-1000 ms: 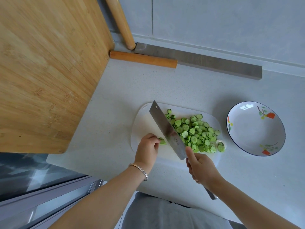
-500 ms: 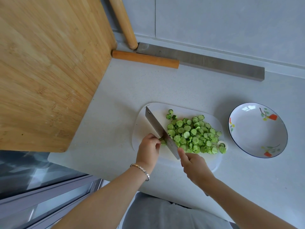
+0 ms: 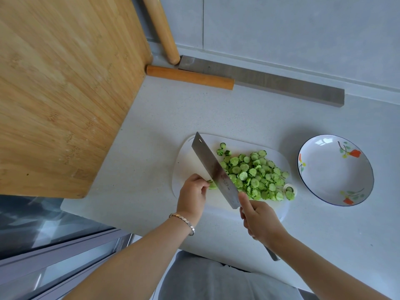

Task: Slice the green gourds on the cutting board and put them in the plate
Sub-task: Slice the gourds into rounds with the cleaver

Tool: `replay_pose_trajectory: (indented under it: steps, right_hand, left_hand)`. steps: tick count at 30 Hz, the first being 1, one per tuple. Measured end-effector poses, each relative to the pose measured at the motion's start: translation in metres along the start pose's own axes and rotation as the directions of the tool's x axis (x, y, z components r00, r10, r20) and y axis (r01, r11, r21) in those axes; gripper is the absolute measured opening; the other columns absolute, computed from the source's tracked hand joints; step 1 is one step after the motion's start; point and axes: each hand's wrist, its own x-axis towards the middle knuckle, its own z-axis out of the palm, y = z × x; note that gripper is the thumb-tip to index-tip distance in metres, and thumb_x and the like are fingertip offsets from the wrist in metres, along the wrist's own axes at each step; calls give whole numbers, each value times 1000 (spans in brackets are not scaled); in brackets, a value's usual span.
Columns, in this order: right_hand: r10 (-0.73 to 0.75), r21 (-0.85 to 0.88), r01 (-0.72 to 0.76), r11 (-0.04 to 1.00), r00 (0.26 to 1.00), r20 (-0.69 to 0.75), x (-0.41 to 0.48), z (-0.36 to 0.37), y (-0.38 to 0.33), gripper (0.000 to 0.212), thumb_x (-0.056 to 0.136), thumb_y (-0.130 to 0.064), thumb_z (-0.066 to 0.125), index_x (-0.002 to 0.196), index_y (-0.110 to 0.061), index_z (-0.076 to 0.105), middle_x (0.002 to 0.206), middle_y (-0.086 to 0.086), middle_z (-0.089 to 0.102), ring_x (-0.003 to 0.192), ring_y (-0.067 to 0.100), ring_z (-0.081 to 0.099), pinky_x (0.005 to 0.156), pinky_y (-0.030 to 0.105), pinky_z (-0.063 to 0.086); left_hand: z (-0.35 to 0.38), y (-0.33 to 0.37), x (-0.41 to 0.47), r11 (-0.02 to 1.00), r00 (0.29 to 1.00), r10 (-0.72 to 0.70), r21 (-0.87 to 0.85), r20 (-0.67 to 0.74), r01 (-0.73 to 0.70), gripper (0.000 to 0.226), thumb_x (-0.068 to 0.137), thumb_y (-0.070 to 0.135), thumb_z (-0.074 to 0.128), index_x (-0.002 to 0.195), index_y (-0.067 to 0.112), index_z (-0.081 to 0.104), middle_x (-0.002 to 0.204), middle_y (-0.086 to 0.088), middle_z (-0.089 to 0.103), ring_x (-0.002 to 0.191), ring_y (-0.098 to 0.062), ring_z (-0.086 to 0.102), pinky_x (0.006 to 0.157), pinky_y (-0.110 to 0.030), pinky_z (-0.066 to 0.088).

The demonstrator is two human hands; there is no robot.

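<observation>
A white cutting board [image 3: 188, 159] lies on the grey counter with a heap of green gourd slices [image 3: 255, 176] on its right half. My left hand [image 3: 192, 195] pinches a short gourd stub [image 3: 212, 184] against the board, just left of the blade. My right hand [image 3: 257, 219] grips the handle of a cleaver [image 3: 214, 172], its forefinger laid along the blade, which stands tilted between the stub and the slices. The white plate [image 3: 335, 169] with painted flowers sits to the right of the board, holding nothing.
A large bamboo board [image 3: 60, 87] stands at the left. A rolling pin [image 3: 161, 29] leans on the wall, and a long knife with a wooden handle [image 3: 190, 77] lies along the back edge. The counter's front edge runs just under my wrists.
The cleaver dropped onto the stub half a second ago and has lifted again, its tip now higher and further back. My left hand stays on the stub.
</observation>
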Motion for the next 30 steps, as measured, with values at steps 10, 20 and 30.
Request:
replay_pose_trajectory:
  steps: [10,20,30]
  right_hand:
    - [-15,-183,10,983,1000,-21,12,12,4,59,86,-64,32,67,-10,40,62,9,36,55,20,32,57,30,31]
    - [103,47,-104,994,995,8,12,2,5,55,89,-59,39,60,-11,40,44,-2,33,36,12,26,39,19,25]
    - [10,-11,-10,1000,1000,17,3,3,-3,56,88,-59,38,63,-10,41,46,-1,36,38,13,28,40,20,26]
  left_hand:
    - [-1,2,0,1000,1000,-19,18,10,19,11,71,-12,70,69,-2,72,74,-12,64,64,-25,62,61,-20,42]
    - [-5,4,-4,990,991,-134,34,1,134,3,80,6,70,79,5,72,85,-6,67,73,-21,64,60,-28,51]
    - [-1,1,-1,989,992,-129,-72,-1,129,6,76,-7,69,77,-3,72,82,-12,66,70,-23,64,68,-24,51]
